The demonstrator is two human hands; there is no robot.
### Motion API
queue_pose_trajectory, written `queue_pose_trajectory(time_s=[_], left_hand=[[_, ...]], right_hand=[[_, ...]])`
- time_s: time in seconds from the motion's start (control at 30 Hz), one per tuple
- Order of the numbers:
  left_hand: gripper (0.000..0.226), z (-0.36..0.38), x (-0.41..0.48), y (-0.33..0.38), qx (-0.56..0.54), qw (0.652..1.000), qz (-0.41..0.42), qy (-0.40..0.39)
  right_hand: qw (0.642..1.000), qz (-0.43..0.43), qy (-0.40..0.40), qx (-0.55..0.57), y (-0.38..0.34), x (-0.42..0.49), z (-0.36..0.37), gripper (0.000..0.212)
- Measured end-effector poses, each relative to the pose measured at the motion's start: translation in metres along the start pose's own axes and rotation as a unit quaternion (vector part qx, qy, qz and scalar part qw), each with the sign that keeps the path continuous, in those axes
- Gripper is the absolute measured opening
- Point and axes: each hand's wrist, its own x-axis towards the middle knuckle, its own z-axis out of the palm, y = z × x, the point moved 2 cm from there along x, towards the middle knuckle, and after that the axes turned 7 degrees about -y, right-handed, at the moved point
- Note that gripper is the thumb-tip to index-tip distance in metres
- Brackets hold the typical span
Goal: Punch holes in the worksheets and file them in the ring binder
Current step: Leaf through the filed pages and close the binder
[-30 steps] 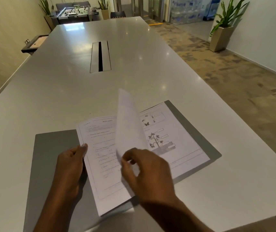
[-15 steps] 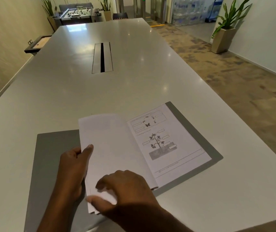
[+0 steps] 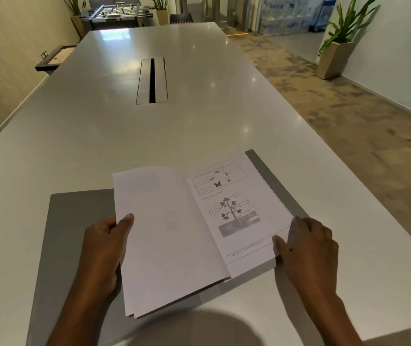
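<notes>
Now left hand (image 3: 104, 248) grips face-down sheets (image 3: 164, 233), left edge; right hand (image 3: 309, 248) pinches worksheet (image 3: 237, 208), right corner.

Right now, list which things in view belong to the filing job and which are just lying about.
Job: grey binder cover, blank-faced sheets gripped by the left hand, plant worksheet held at its corner by the right hand.
Lying about: foosball table, potted plant, water bottle packs. No hole punch shows.
</notes>
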Motion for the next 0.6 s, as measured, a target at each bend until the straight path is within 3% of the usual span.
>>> queue_pose_trajectory(time_s=[0.2,0.4,0.6], left_hand=[[0.021,0.004,-0.002,-0.007,-0.024,0.999,-0.034,0.005],[0.023,0.002,-0.002,-0.004,-0.007,1.000,-0.025,0.005],[0.023,0.001,-0.001,-0.004,0.001,1.000,-0.023,0.004]], right_hand=[[0.995,0.019,-0.047,0.086,0.008,0.002,0.012,0.046],[0.968,0.041,-0.023,0.245,0.018,0.009,0.004,0.031],[0.965,0.026,0.023,0.259,0.021,0.008,-0.008,0.007]])
